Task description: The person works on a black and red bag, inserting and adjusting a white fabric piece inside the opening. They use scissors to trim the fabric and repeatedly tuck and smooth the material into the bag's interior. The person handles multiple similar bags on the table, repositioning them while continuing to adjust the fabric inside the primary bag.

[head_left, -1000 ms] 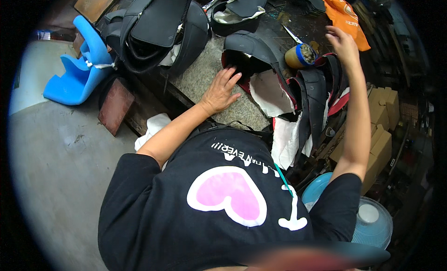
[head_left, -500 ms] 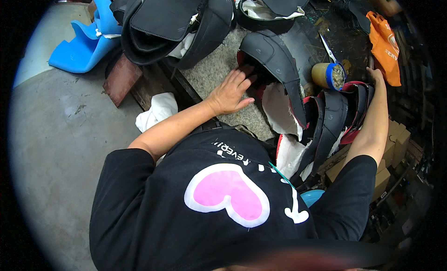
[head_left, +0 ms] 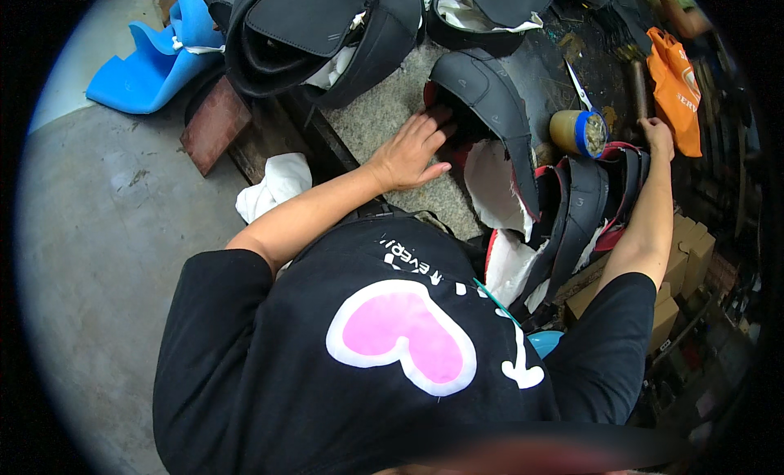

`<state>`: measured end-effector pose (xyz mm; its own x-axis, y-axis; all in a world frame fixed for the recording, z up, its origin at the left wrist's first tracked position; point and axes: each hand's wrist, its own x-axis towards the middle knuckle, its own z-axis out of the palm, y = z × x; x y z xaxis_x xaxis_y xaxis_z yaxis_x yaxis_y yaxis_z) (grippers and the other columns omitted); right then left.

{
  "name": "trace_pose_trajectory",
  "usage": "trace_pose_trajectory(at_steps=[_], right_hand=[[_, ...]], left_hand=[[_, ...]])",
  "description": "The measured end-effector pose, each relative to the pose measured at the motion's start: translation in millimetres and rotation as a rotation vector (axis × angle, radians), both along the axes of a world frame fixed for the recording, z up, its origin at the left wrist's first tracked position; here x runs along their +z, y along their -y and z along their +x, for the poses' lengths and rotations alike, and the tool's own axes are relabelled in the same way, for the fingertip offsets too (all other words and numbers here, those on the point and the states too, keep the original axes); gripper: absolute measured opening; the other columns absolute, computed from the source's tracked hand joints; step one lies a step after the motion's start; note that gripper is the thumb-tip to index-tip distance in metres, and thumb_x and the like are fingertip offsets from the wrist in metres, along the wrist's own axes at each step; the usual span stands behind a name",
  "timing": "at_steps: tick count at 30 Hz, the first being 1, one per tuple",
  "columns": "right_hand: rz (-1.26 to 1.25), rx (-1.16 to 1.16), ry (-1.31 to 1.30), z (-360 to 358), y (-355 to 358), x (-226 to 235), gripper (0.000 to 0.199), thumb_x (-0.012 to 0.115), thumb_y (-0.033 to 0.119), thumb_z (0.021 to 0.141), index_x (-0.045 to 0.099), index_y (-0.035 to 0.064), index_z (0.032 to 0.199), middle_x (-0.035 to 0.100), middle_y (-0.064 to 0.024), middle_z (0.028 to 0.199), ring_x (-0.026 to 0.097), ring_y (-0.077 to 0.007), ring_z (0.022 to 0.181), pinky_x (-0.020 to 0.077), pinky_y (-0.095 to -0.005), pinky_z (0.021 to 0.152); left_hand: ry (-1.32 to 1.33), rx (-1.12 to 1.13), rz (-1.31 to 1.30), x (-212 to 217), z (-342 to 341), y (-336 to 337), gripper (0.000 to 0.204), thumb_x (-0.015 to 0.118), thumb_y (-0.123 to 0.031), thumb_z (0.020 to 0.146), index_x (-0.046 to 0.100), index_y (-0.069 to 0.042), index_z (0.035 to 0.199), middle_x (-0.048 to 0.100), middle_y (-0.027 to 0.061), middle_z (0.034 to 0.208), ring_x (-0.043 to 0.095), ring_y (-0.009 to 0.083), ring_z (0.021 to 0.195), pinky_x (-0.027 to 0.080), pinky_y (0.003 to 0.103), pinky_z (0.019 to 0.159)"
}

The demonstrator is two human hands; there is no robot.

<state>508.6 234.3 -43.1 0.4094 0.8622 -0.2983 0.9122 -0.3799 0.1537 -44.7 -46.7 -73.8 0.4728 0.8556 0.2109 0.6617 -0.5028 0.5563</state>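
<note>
My left hand point(head_left: 412, 151) lies open on the grey stone slab point(head_left: 371, 108), its fingers spread. The fingertips reach to the edge of a curved black piece point(head_left: 482, 87) with red trim and a torn white lining, and are partly shaded by it. Farther right, my right hand point(head_left: 657, 139) is closed around the near end of a brown rod-like tool point(head_left: 639, 91); its exact kind is not clear. Between my hands, several similar black curved pieces point(head_left: 586, 199) lie in an overlapping row.
A blue-rimmed jar point(head_left: 567, 132) stands near scissors point(head_left: 576, 85). An orange bag point(head_left: 676, 91) is beside my right hand. Larger black pieces point(head_left: 359, 63) are stacked at the far left, near a blue sheet point(head_left: 147, 75). Another person's arm point(head_left: 684, 16) shows at the far right.
The brown tool shows at much greater length above my right hand, which has shifted slightly. My left hand keeps its place at the black piece. The whole view has moved a little.
</note>
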Motion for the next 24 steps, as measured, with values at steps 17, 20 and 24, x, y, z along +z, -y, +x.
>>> trace_pose_trajectory(at_steps=[17,20,24], right_hand=[[0.585,-0.102,-1.807,-204.2,234.3,173.4,0.034,0.06,0.019,0.089,0.058,0.0067,0.121,0.054,-0.0013,0.072,0.051,-0.011,0.057,0.0429,-0.0259,0.049],[0.511,-0.257,-1.807,-246.7,288.8,161.4,0.033,0.061,0.019,0.091,0.054,0.0104,0.122,0.053,-0.003,0.064,0.053,-0.0142,0.049,0.0467,-0.0273,0.045],[0.361,-0.253,-2.071,-268.8,332.7,146.6,0.035,0.055,0.011,0.096,0.046,0.0111,0.129,0.068,-0.0274,0.093,0.068,-0.0231,0.063,0.056,-0.0291,0.054]], left_hand=[[0.081,-0.033,0.108,-6.7,-1.5,-1.1,0.054,0.067,-0.035,0.084,0.045,0.0,0.119,0.045,0.0241,0.115,0.045,0.0445,0.111,0.034,0.052,0.104],[-0.028,-0.048,0.113,0.9,-1.6,-4.2,0.044,0.067,-0.026,0.079,0.054,-0.002,0.113,0.05,0.018,0.108,0.049,0.0363,0.103,0.038,0.048,0.093],[-0.244,-0.05,0.324,14.5,1.9,-18.2,0.031,0.066,-0.015,0.075,0.064,-0.01,0.106,0.058,0.0068,0.098,0.051,0.0274,0.1,0.04,0.042,0.085]])
